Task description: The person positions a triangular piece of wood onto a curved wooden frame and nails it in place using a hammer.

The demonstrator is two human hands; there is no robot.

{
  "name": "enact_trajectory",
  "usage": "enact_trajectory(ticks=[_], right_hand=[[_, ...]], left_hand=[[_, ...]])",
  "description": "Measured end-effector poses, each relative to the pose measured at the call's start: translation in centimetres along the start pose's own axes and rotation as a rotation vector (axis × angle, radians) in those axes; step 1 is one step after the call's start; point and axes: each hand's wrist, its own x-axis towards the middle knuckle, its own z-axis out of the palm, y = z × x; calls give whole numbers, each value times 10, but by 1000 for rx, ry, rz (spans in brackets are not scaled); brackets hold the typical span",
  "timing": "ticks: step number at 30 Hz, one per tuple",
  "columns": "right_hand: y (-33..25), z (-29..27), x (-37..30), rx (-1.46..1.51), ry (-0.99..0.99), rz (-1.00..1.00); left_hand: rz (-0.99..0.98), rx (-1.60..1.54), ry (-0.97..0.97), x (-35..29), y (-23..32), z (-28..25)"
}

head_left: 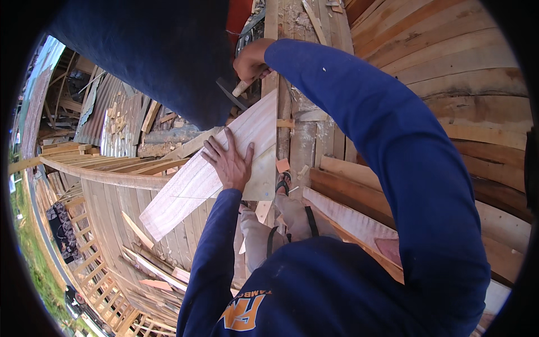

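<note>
My left hand (230, 163) lies with fingers spread on a pale, pinkish wooden board (182, 188), which slants from lower left to upper right. A thin dark line crosses the board near its lower end. Past the board's upper end, my right hand (251, 60) is closed round the wooden handle of a hammer (241, 88). The hammer's dark metal head is beside the board's upper edge, and I cannot tell whether it touches. Beneath the board, a paler flat wooden piece (263, 178) shows at the right.
A wall of stacked planks (449, 112) stands on the right. A slatted floor (106, 208) with loose offcuts stretches left, below a curved rail (112, 177). Corrugated sheets (101, 112) and scrap wood lie at upper left. A large dark blue sheet-like surface (157, 50) blocks the top.
</note>
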Motion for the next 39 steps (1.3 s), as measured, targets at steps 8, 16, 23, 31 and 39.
enact_trajectory(ticks=[8, 16, 23, 31, 39], right_hand=[[34, 23, 20, 315, 212, -98], [48, 45, -16, 481, 318, -101], [25, 41, -23, 5, 175, -55], [50, 94, 3, 247, 772, -219], [0, 191, -59, 636, 932, -117]], left_hand=[[6, 9, -8, 1, 2, 2], [10, 62, -8, 1, 2, 4], [22, 55, 13, 1, 2, 5], [33, 19, -15, 4, 6, 3], [15, -12, -11, 1, 1, 3]])
